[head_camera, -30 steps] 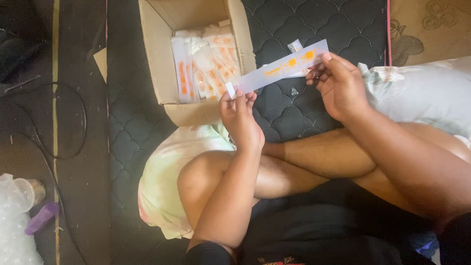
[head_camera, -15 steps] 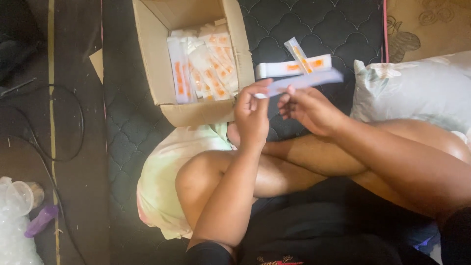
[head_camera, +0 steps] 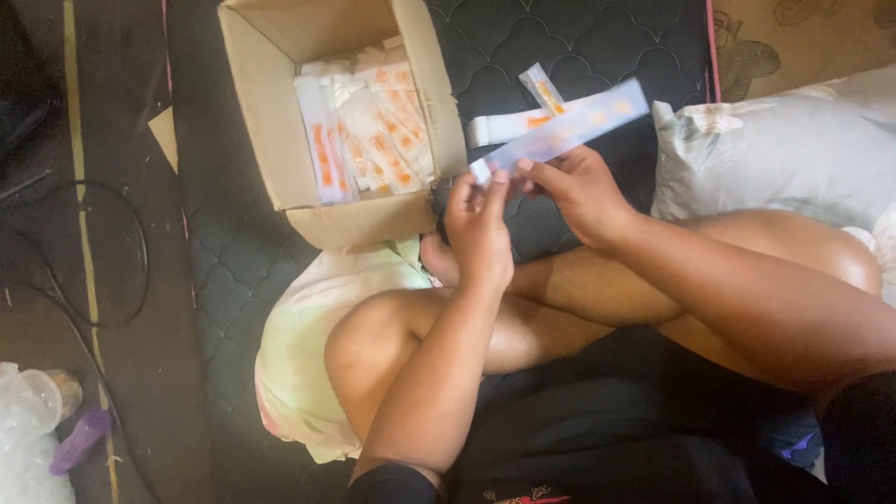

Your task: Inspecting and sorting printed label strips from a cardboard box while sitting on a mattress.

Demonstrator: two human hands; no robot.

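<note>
Raised since the earlier frame, long translucent white-and-orange plastic sleeve [head_camera: 560, 133] slants up-right; left hand [head_camera: 479, 229] pinches its lower-left end, right hand [head_camera: 579, 191] grips alongside.

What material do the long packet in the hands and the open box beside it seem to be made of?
The long packet, held by the left hand and right hand, looks like thin glossy plastic film or coated paper: pale, slightly shiny, flat and flexible; motion blur leaves this open. The open box looks like matte brown corrugated cardboard, judging by its thick upright flaps.
</note>
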